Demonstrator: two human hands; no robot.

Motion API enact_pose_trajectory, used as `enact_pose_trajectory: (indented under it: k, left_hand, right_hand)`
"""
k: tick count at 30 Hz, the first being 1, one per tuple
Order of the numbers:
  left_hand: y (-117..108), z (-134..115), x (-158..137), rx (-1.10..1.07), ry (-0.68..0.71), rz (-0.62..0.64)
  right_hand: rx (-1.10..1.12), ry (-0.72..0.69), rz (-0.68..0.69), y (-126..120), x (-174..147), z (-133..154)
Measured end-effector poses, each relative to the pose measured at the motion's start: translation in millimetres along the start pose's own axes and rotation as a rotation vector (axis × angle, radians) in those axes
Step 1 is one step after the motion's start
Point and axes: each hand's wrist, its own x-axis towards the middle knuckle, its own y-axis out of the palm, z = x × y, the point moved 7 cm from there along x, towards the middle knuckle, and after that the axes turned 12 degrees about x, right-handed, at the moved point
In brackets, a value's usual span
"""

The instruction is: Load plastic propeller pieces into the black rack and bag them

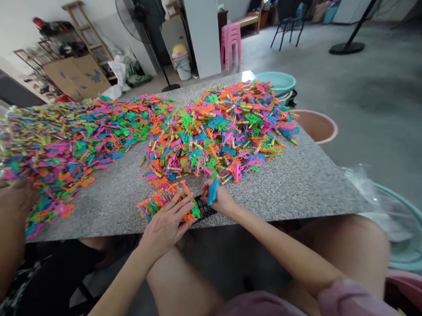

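At the table's near edge lies a black grid rack [205, 207], its left part covered by a packed row of small plastic toy guns [160, 200] in orange, green, pink and blue. My left hand [171, 215] rests over the right end of that row, fingers stretched out and apart. Just above the bare right part of the rack, my right hand [216, 197] grips a blue toy gun [213, 191], held upright. Right behind my hands rises a large loose heap of toy guns [217, 130], some with gold and yellow tubes.
A second heap [91, 130] spreads along the left side of the speckled table [310, 181], where another person's hands [13, 197] are busy. Basins [316, 125] stand beyond the right edge, and a clear plastic bag [384, 211] hangs over another basin. A fan [140, 14] stands behind.
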Motion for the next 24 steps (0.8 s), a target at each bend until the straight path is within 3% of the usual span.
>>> enact_pose_trajectory:
  k: [3,8,13,17,19,21,24]
  left_hand:
    - [-1.4,-1.8,0.9,0.025,0.007,-0.011]
    - [0.4,-2.2,-0.3,0.012,-0.009,-0.014]
    - [-0.3,-3.2,1.1,0.059,0.031,0.001]
    - [2.0,0.0,3.8,0.061,0.018,0.026]
    - [2.7,2.0,4.5,0.061,-0.004,0.013]
    - [2.4,1.8,4.7,0.068,-0.006,-0.012]
    - [0.4,0.8,4.8,0.084,-0.007,-0.037]
  right_hand:
    - [-0.093,-0.046,0.083,17.4,17.8,6.5]
    - [-0.514,0.011,0.196,25.5,28.7,17.7]
    - [-0.603,0.017,0.293,34.5,44.6,33.1]
    - [-0.599,-0.017,0.284,36.3,30.9,32.1]
    - [-0.557,-0.119,0.207,24.9,15.9,35.5]
    - [-0.548,-0.212,0.020,-4.4,3.8,42.1]
    - [-0.641,-0.101,-0.327,-68.4,-1.4,42.1]
